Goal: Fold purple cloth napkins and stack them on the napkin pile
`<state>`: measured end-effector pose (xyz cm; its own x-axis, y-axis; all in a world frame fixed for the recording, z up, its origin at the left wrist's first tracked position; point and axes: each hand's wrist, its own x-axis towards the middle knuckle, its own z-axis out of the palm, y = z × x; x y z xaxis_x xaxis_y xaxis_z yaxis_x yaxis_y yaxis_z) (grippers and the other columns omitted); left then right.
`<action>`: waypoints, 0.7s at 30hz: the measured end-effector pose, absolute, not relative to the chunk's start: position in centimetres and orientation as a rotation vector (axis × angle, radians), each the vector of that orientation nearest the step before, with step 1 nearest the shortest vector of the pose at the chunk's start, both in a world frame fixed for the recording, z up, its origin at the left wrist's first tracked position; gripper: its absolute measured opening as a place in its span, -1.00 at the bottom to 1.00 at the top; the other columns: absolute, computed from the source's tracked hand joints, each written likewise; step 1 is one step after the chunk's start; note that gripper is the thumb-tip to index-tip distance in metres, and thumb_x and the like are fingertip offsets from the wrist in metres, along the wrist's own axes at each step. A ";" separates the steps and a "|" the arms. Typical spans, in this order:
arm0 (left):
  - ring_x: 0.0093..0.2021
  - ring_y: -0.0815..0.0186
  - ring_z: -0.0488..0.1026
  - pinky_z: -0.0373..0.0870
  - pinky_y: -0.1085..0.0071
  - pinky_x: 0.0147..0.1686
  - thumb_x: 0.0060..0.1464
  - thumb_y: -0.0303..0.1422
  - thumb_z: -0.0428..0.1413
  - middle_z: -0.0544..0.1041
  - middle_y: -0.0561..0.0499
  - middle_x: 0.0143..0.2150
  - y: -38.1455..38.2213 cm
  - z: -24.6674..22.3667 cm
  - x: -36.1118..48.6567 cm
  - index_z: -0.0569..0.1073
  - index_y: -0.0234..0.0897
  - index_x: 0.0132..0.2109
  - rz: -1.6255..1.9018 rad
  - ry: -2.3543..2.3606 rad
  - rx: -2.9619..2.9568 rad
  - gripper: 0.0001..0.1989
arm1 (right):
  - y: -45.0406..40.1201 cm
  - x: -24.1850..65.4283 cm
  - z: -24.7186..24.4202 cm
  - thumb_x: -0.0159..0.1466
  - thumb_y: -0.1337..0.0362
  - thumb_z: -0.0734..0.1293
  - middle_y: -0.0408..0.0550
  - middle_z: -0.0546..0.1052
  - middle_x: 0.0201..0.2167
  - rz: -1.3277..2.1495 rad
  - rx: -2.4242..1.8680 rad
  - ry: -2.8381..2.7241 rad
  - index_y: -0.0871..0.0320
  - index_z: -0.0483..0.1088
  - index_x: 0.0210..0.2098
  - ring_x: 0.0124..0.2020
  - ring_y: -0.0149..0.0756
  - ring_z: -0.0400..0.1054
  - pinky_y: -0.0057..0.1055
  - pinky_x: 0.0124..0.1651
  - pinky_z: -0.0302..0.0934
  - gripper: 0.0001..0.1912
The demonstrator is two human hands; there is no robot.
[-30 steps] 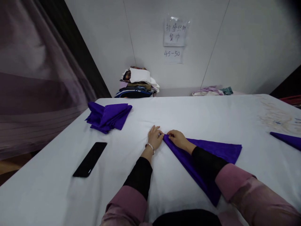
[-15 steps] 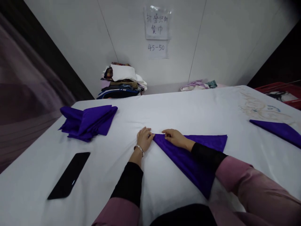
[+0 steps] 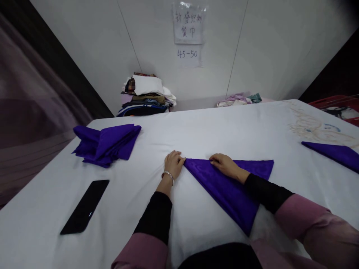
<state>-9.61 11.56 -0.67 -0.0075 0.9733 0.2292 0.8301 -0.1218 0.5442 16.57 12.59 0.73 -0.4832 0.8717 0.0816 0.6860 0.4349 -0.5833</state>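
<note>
Head view: a purple cloth (image 3: 227, 186), folded to a triangle, is laid flat on the white-covered worktop (image 3: 196, 130), in front of the person. Its long edge is set along the far side, one corner pointed toward the body.

The cloth's left tip is touched by the left hand (image 3: 173, 164) — thumb extended to the tip, other fingers curved on the white cover; whether the tip is pinched or only pressed cannot be told. A bracelet (image 3: 168, 175) is worn on that wrist. The far edge is touched by the right hand (image 3: 224, 165), thumb and forefinger drawn close; whether fabric is clamped in that grip cannot be told. Part of the cloth is covered by the right forearm.

At left, a loose purple pile (image 3: 109, 144) is placed beyond a black phone (image 3: 85, 206). At right, another purple piece (image 3: 333, 153) is cut off by the frame. Behind the worktop, stacked clothes (image 3: 148, 95) are seen — two papers (image 3: 187, 30) are fixed to the wall above.
</note>
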 end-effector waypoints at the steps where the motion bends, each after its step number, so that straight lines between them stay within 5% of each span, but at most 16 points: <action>1: 0.17 0.18 0.21 0.04 0.10 0.17 0.07 -0.30 0.05 0.46 0.02 0.00 11.6 -0.7 -9.6 0.40 -0.19 -0.47 0.829 1.898 2.018 -0.82 | 12.5 16.5 0.6 0.24 0.30 0.19 -0.01 0.50 -0.29 0.648 -1.322 -2.338 0.17 0.42 -0.22 -0.27 -0.26 0.34 -0.35 -0.19 0.18 -0.80; 21: 0.12 0.19 0.25 0.05 0.15 0.14 0.04 -0.27 0.08 0.48 0.03 -0.05 11.7 -0.7 -9.0 0.40 -0.18 -0.48 0.855 1.982 1.970 -0.82 | 11.5 16.2 -0.1 0.32 0.31 0.13 0.01 0.46 -0.36 0.083 -1.311 -2.497 0.19 0.43 -0.28 -0.29 -0.23 0.28 -0.33 -0.19 0.13 -0.75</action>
